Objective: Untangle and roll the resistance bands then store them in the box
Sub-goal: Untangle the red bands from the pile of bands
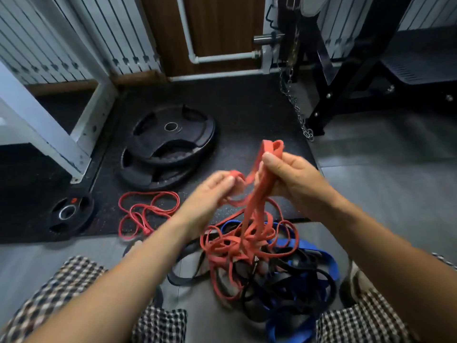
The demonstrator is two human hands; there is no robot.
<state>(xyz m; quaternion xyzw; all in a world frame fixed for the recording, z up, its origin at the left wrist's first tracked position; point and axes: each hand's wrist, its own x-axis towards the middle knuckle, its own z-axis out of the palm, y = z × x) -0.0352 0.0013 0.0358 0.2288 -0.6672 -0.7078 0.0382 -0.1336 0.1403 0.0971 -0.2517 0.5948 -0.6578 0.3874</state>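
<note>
My left hand (212, 191) and right hand (289, 177) each grasp the orange band (254, 201); strands hang vertically, centre frame.

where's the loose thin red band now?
Head view, left of centre: the thin red band lies loose on the black mat, between the small weight plate and the left hand, in front of the stacked plates.
</note>
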